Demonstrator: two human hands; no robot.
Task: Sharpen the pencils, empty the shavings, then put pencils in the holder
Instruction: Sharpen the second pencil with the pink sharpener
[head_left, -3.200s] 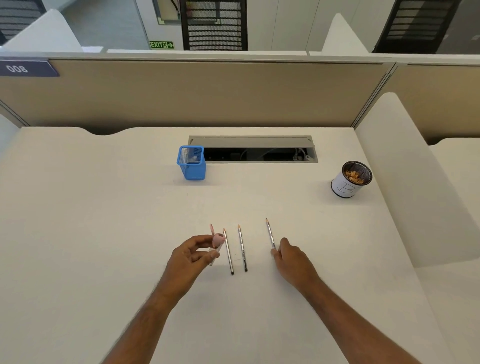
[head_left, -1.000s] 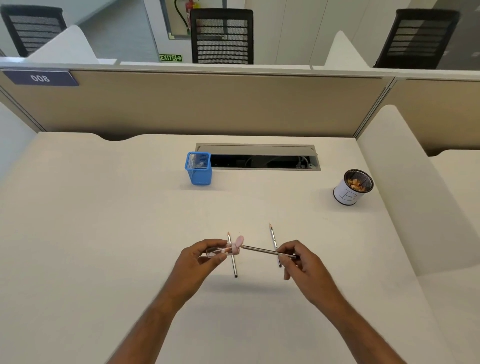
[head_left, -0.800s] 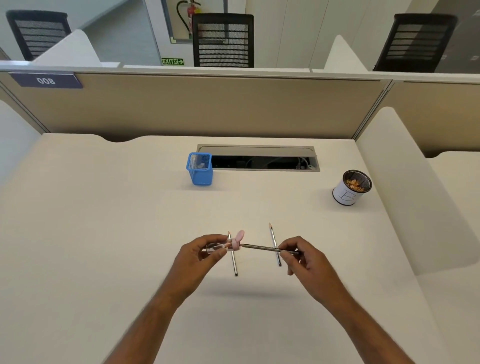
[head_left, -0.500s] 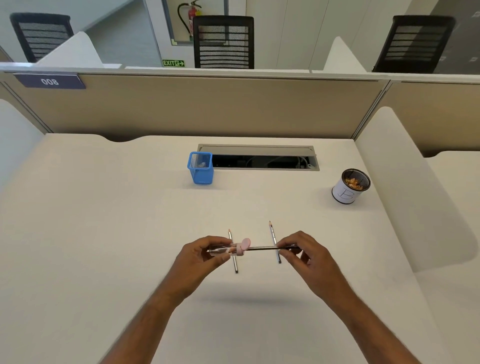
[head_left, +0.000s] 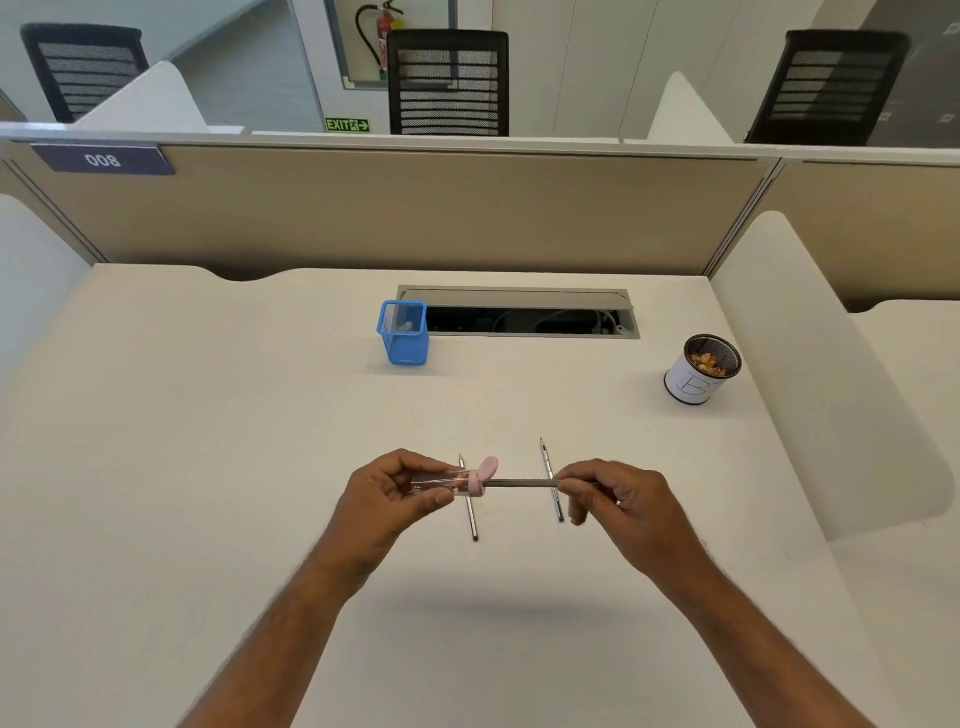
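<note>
My left hand (head_left: 392, 493) grips a pink sharpener (head_left: 480, 475) with a clear shavings tube, held above the desk. A grey pencil (head_left: 519, 484) lies level with its tip pushed into the sharpener, and my right hand (head_left: 618, 501) pinches its other end. Two more pencils rest on the desk under my hands, one (head_left: 472, 522) on the left and one (head_left: 549, 465) on the right, both pointing away from me. A blue mesh holder (head_left: 404, 333) stands further back. A white cup (head_left: 701, 370) with shavings inside stands at the right.
An open cable tray (head_left: 519, 314) is set into the desk behind the holder. A beige partition (head_left: 415, 208) closes the far edge, and a white side divider (head_left: 831, 374) rises along the right. The cream desk surface (head_left: 182, 441) spreads wide to the left.
My right hand picked up the middle pencil and pushed its tip into the sharpener held by my left hand. The pencil has levelled out and both hands have risen slightly.
</note>
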